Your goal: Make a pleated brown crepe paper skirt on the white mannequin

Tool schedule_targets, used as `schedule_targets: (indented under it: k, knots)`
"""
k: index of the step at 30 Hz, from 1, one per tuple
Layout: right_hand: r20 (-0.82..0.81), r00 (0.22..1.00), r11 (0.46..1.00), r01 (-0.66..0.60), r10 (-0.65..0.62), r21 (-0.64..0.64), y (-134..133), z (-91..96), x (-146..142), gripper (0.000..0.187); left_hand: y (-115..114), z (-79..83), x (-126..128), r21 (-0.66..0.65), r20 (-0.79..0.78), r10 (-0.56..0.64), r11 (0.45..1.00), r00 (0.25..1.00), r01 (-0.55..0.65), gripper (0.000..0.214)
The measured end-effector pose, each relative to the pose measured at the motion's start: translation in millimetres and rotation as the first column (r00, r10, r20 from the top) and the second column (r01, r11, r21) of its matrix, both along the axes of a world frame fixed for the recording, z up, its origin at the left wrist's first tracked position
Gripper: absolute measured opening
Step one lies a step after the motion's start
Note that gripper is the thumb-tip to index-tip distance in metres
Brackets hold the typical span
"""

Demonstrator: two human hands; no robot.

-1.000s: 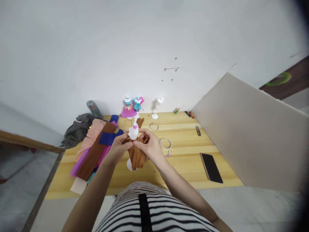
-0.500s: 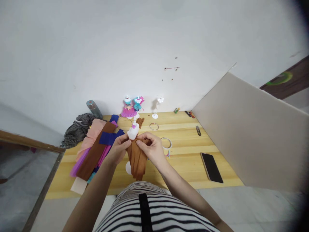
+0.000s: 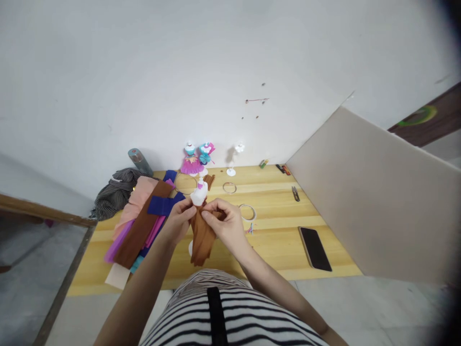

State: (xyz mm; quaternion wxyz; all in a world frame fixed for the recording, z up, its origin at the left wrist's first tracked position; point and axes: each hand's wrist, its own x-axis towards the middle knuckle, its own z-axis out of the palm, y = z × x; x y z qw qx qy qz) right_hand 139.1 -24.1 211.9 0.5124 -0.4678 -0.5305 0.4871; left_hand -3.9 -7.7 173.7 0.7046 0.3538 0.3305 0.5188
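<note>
Over the wooden table (image 3: 273, 240), both hands hold a small white doll bust on a stand (image 3: 199, 194) with a strip of brown crepe paper (image 3: 201, 238) gathered at its waist. My left hand (image 3: 178, 218) pinches the paper on the left side of the bust. My right hand (image 3: 225, 223) pinches the paper on the right. The brown paper hangs down toward the table. The stand's white base (image 3: 189, 248) peeks out beside the paper.
A pile of coloured crepe paper strips (image 3: 142, 223) lies to the left, beside striped cloth (image 3: 115, 192). Two dressed doll busts (image 3: 196, 161) and a bare white stand (image 3: 234, 161) are at the back. Tape rings (image 3: 248, 212), snips (image 3: 295, 193) and a phone (image 3: 315, 249) lie to the right.
The brown paper was bunched near the bust, then hung longer; now both hands have gathered it tighter at the waist. The bust tilted slightly to the right.
</note>
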Motion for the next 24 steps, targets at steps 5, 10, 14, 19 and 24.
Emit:
schedule_targets:
  k: [5, 10, 14, 19, 24]
  knots:
    - [0.052, 0.999, 0.999, -0.011, 0.008, 0.053, -3, -2.9, -2, 0.01, 0, -0.9, 1, 0.019, -0.023, 0.015, 1.0, 1.0, -0.014, 0.038]
    - [0.061, 0.998, 0.998, 0.003, -0.007, 0.062, -2, -6.6, -1, 0.009, 0, -1.8, 1, 0.053, -0.059, 0.036, 0.998, 0.998, -0.033, 0.038]
    - [0.043, 0.998, 0.998, 0.045, -0.047, 0.051, -3, -6.3, -2, 0.009, 0, -2.7, 1, 0.059, -0.063, 0.047, 0.997, 0.997, -0.044, 0.038]
    - [0.035, 0.998, 0.998, 0.046, -0.048, 0.038, 1, -6.6, -1, 0.014, -1, -3.4, 0, 0.097, -0.099, 0.028, 0.995, 0.995, -0.019, 0.038]
    - [-0.01, 1.0, 1.0, 0.016, -0.016, -0.007, 11, -10.9, 3, 0.022, 1, -0.7, -1, 0.149, -0.206, -0.009, 0.988, 0.979, 0.04, 0.033]
